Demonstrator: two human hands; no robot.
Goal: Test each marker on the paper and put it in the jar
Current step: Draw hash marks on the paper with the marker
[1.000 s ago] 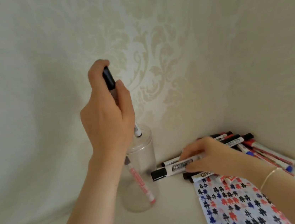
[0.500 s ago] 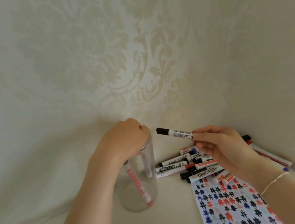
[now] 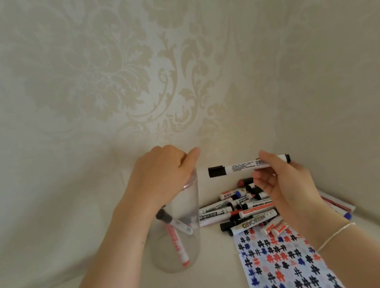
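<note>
Marker (image 3: 246, 166) with black cap was held level in the air, between the jar and the pile, cap end pointing toward the jar. Right hand (image 3: 282, 180) pinched its barrel near the tail end between thumb and fingertips; a thin bracelet (image 3: 334, 236) sat on that wrist. Left hand (image 3: 162, 178) rested over the jar (image 3: 188, 215) rim, fingers curled loosely, index finger sticking out past the rim; couldn't tell whether it gripped the rim or just sat on it. Jar was clear, upright, on the bench (image 3: 213, 284) near the back wall. Two markers were inside, leaning: a red one (image 3: 176, 246) and a black-capped one (image 3: 174, 222). Pile (image 3: 240, 209) of loose markers lay in the back right corner of the bench. Paper (image 3: 283, 266) sat just in front of the pile, covered with black, red and blue hash marks.
</note>
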